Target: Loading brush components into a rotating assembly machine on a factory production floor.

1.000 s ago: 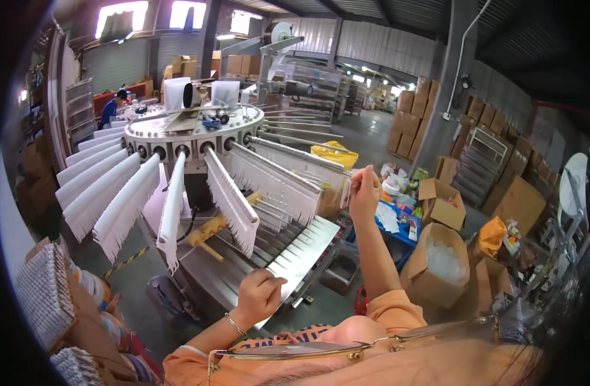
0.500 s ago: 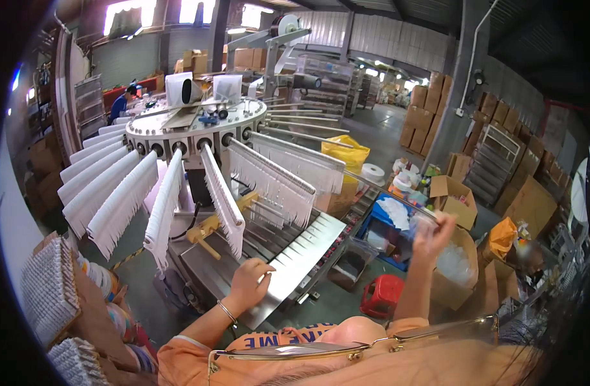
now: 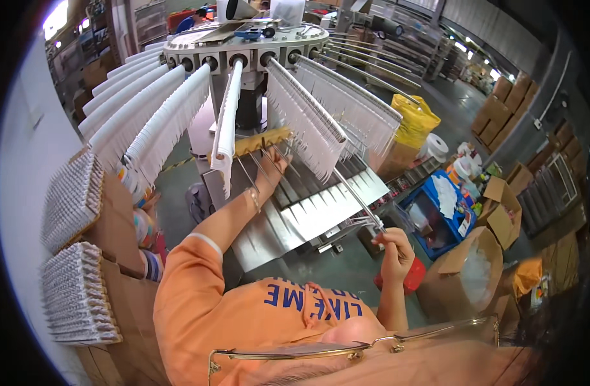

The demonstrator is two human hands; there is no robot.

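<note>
My right hand [image 3: 396, 252] is closed round the near end of a long metal rod [image 3: 358, 195]. That rod runs out from under a row of white fringed strands [image 3: 311, 122] hung on an arm of a round rotary machine [image 3: 247, 45]. My left hand [image 3: 274, 170] reaches over a metal table [image 3: 321, 209], beside a yellowish bar [image 3: 247, 145] and several thin rods. Its fingers look curled, but the rods partly cover them and what they hold cannot be made out. Another narrow row of white strands [image 3: 225, 128] hangs left of my left forearm.
At left, boxes carry dense white spiky blocks [image 3: 79, 293]. To the right are a blue crate [image 3: 430, 222], a red stool [image 3: 414, 276], an open carton [image 3: 465, 267] of clear plastic and a yellow bag [image 3: 414, 122]. More strand-covered arms [image 3: 137, 96] fan out at far left.
My left hand has moved forward from the table's near edge to the yellowish bar. My right hand has come lower and nearer with the rod end. The view has tilted down.
</note>
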